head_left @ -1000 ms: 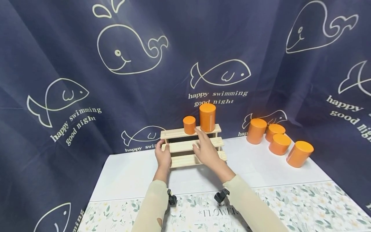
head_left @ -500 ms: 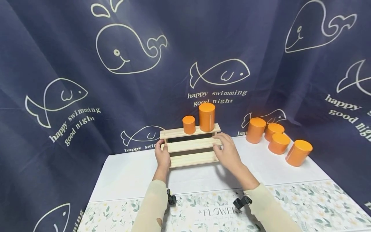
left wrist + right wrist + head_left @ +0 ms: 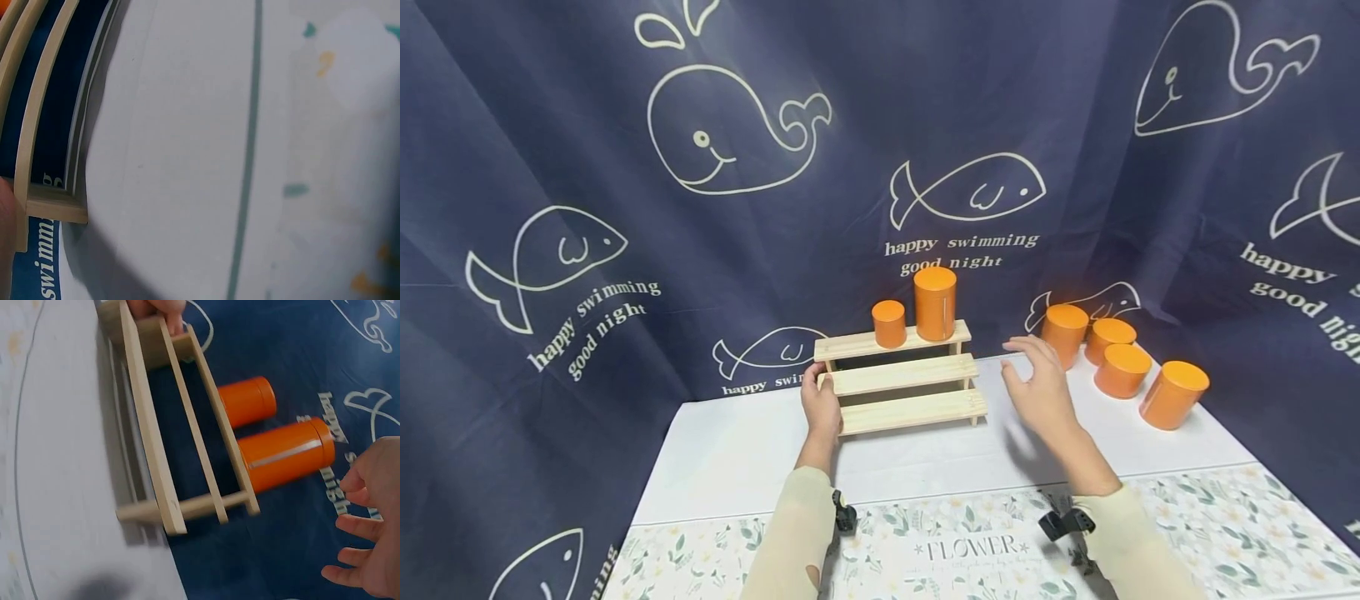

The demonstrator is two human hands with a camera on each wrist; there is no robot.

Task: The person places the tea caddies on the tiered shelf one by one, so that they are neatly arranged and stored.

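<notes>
A three-tier wooden shelf (image 3: 897, 377) stands on the white part of the table. My left hand (image 3: 822, 407) grips its left end, thumb in front; the left wrist view catches only an edge of that hand. On the top tier sit a short orange canister (image 3: 891, 325) and, to its right, a tall orange canister (image 3: 935, 304), both upright with lids. My right hand (image 3: 1043, 392) is in the air right of the shelf, fingers apart and holding nothing. In the head view its fingertips are near another tall orange canister (image 3: 1067, 327), partly overlapping it.
At the right of the table stand more orange canisters: a back one (image 3: 1111, 340), a short one (image 3: 1122, 372) and a taller one (image 3: 1174, 396). A dark blue curtain (image 3: 850, 250) hangs close behind. A floral mat (image 3: 955, 550) covers the front.
My right hand has left the front of the shelf, passed its right end and moved right toward the group of canisters. My left hand keeps its hold on the shelf.
</notes>
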